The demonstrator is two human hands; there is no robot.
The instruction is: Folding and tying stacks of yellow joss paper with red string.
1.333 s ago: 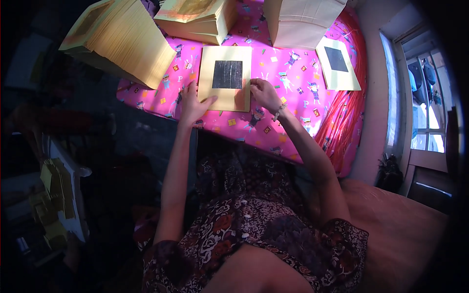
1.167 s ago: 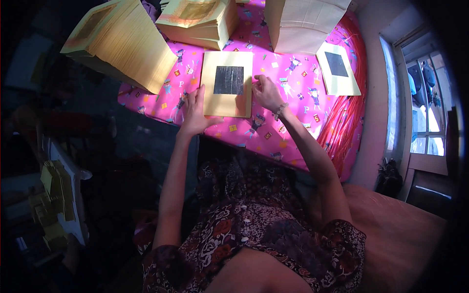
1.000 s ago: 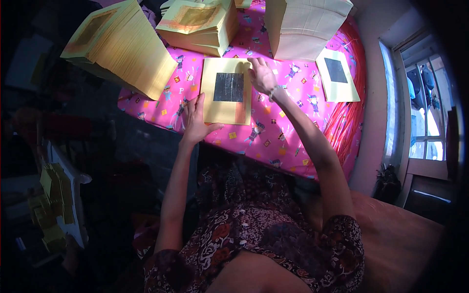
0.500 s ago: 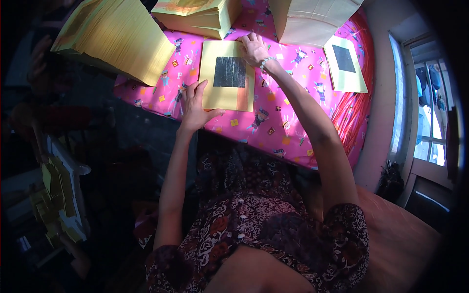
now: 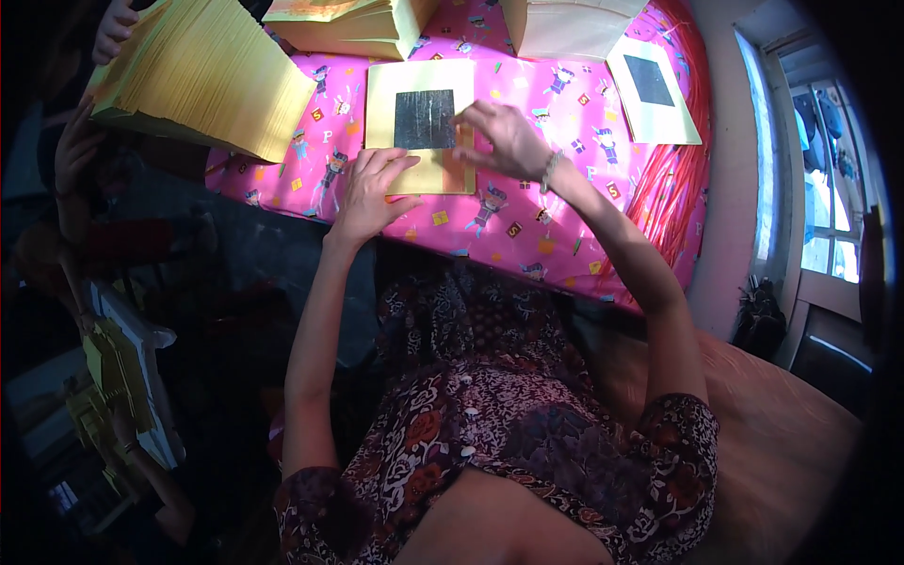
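A flat pale-yellow paper piece (image 5: 381, 104), like a sheet or an envelope, lies on the pink printed tablecloth (image 5: 330, 193). A black rectangle (image 5: 424, 121) covers its middle. My left hand (image 5: 370, 193) rests on its lower left corner, fingers outstretched and thumb apart. Over its right edge is my right hand (image 5: 508, 141), wearing a beaded bracelet. That hand's fingers are bent, with a gap between them and the thumb; nothing shows in it. I cannot tell whether its fingertips touch the paper.
A tall stack of yellow paper (image 5: 207, 80) leans at the far left, with another person's hand (image 5: 115, 33) at its edge. Two more stacks (image 5: 353, 36) (image 5: 570, 28) stand behind. On the right lie a similar paper piece (image 5: 686, 122) with a dark rectangle and red strands (image 5: 659, 212).
My right hand has come down from the paper's top right corner to its right edge. My left hand has moved onto the lower left corner. Another person's hand now shows at the left stack.
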